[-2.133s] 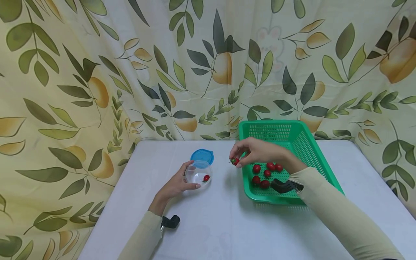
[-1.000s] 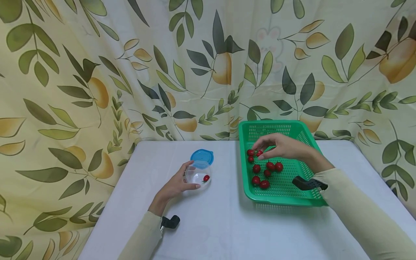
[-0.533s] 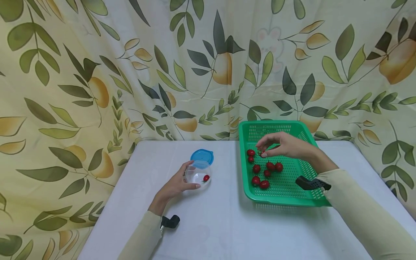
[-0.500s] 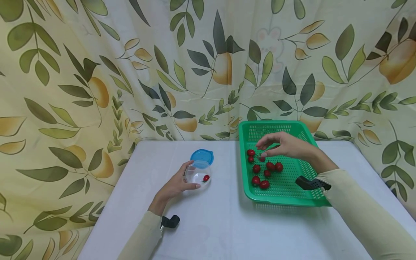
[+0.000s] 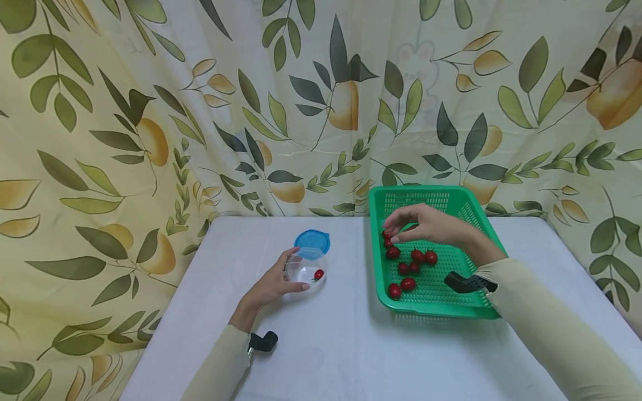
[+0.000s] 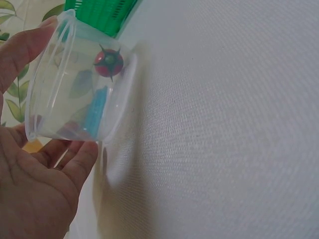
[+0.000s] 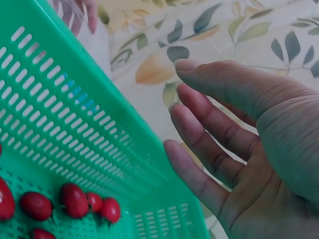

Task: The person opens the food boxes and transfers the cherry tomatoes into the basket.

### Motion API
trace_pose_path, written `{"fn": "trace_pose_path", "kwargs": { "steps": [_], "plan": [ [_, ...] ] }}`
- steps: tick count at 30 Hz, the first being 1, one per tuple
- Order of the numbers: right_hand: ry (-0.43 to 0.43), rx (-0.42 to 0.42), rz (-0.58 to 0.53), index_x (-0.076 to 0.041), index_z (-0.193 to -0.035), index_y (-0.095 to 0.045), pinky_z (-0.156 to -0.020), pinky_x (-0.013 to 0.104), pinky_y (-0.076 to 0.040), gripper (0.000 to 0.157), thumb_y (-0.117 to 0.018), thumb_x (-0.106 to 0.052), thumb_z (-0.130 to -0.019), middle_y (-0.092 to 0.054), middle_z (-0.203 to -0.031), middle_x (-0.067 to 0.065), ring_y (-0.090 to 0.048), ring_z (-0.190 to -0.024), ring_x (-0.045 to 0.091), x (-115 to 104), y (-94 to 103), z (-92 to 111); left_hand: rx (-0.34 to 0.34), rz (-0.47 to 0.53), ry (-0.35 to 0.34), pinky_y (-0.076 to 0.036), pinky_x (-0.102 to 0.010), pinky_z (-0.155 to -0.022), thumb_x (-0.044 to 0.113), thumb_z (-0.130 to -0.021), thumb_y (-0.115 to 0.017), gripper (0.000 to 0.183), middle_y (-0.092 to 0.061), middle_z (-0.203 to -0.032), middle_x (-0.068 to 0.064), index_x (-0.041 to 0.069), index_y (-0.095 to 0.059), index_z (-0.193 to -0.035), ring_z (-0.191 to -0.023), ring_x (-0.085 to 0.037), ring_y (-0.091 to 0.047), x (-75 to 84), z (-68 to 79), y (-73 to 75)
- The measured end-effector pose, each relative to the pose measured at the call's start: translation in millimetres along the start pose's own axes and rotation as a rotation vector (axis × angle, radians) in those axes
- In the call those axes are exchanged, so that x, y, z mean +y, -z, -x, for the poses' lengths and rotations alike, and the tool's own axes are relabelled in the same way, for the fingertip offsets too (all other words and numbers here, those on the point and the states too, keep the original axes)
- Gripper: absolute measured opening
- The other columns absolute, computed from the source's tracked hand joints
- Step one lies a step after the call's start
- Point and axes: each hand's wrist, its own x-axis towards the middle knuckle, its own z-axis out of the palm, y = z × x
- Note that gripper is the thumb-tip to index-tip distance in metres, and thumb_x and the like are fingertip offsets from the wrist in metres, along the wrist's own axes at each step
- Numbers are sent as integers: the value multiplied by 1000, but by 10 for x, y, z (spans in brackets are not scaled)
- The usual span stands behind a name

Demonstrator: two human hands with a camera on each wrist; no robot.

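My left hand [image 5: 271,287] grips a round clear plastic container [image 6: 52,99] by its side, thumb and fingers around it. Inside lies one cherry tomato [image 6: 109,62] with a green star-shaped top. My right hand [image 5: 428,225] is above the far left part of a green plastic basket [image 5: 426,308], overlapping some tomatoes there in the head view. In the right wrist view its fingers [image 7: 187,119] are loosely bent, apart from the thumb, with nothing between them. Several cherry tomatoes [image 7: 74,200] lie on the basket floor, mostly toward its left side.
A blue lid [image 5: 313,239] lies on the white-covered table [image 5: 321,345] just behind the container. Behind the table hangs a leaf-and-fruit patterned curtain [image 5: 301,111]. Slotted basket walls [image 7: 55,89] rise around the tomatoes.
My right hand, earlier pinching a tomato left of the basket, went back over it and let the tomato go. It has since shifted slightly left, and some tomatoes have rolled. My left hand stayed put.
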Motion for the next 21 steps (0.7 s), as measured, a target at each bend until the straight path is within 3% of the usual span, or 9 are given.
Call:
{"fn": "trace_pose_path", "kwargs": {
  "steps": [5, 10, 21],
  "plan": [
    [-1, -45, -12, -6, -123, -69, -89, 29, -56, 34, -76, -19, -93, -71, -115, 13, -65, -104, 27, -73, -107, -124, -8, 4, -8, -39, -62, -110, 33, -80, -87, 101, -40, -159, -5, 34, -24, -159, -145, -36, -32, 9, 4, 6],
    [-25, -83, -17, -13, -122, -69, -88, 31, -57, 32, -77, -18, -91, -71, -115, 7, -65, -106, 26, -175, -224, -269, -14, 4, -8, -40, -61, -109, 34, -80, -87, 101, -41, -158, -4, 34, -24, -159, -144, -35, -33, -1, -4, 13],
    [-8, -164, -14, -14, -121, -69, -91, 35, -58, 32, -77, -15, -91, -71, -115, 4, -66, -110, 27, -365, -423, -566, 5, 5, -4, -36, -61, -111, 35, -77, -89, 100, -44, -156, 0, 37, -29, -157, -146, -33, -32, -28, -17, 10]
  ]
}}
